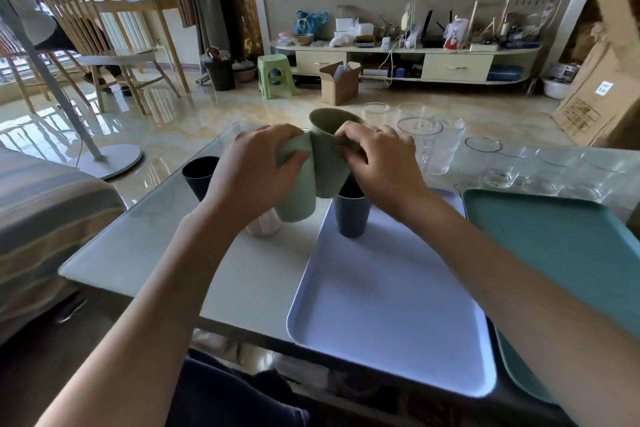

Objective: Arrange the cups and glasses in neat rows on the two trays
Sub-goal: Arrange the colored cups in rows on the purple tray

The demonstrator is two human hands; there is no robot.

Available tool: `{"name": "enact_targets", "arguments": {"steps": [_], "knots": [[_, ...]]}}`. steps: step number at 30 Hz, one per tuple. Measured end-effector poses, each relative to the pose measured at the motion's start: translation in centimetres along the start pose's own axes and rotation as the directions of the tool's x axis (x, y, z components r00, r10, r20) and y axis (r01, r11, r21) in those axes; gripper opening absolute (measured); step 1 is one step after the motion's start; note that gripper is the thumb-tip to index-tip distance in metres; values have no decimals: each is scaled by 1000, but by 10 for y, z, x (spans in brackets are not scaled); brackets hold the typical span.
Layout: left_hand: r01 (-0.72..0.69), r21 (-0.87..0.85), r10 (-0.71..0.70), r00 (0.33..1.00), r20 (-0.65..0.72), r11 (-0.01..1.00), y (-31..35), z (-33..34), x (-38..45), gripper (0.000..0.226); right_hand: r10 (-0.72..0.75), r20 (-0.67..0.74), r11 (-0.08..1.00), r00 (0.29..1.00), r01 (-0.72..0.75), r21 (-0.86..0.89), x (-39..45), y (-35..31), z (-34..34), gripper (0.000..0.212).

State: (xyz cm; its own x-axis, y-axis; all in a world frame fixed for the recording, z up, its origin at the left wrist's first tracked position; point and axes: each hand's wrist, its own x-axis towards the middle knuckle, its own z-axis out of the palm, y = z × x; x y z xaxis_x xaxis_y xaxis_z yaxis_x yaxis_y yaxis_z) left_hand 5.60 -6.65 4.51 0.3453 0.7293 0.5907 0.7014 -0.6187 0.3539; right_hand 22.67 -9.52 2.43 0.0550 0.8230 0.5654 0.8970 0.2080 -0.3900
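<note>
My left hand point(254, 168) grips a light green cup point(298, 194) above the table. My right hand point(384, 163) holds a darker green cup point(327, 156); the two cups touch side by side. Below them a blue-grey ribbed cup point(351, 217) stands upright at the far left corner of the lavender tray point(391, 305). A pink cup point(263, 227) stands on the table under my left wrist, mostly hidden. A black cup point(199, 177) stands further left. The teal tray point(561, 253) lies to the right, with nothing on its visible part. Several clear glasses point(436, 146) stand behind the trays.
The white table point(214, 270) has its near edge close to my lap. A fan base point(114, 158) rests on the floor to the left, beside a striped sofa point(41, 218). Cardboard boxes point(602, 87) lean at the far right.
</note>
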Motion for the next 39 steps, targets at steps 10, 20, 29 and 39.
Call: {"name": "enact_targets", "arguments": {"steps": [10,20,29,39], "knots": [[-43,149,-12,937,348,988,-9,11,-33,33,15,315,998,949,8,-70,-76,33,12,17],[-87,112,44,940,337,990,-5,11,-28,32,-86,184,984,979,112,-139,-90,38,47,8],[-102,125,44,916,398,987,-8,13,-32,25,-23,173,981,985,55,-184,-88,35,58,18],[11,-148,52,910,412,989,9,10,-35,11,78,85,924,993,-104,368,-124,8,46,69]]}}
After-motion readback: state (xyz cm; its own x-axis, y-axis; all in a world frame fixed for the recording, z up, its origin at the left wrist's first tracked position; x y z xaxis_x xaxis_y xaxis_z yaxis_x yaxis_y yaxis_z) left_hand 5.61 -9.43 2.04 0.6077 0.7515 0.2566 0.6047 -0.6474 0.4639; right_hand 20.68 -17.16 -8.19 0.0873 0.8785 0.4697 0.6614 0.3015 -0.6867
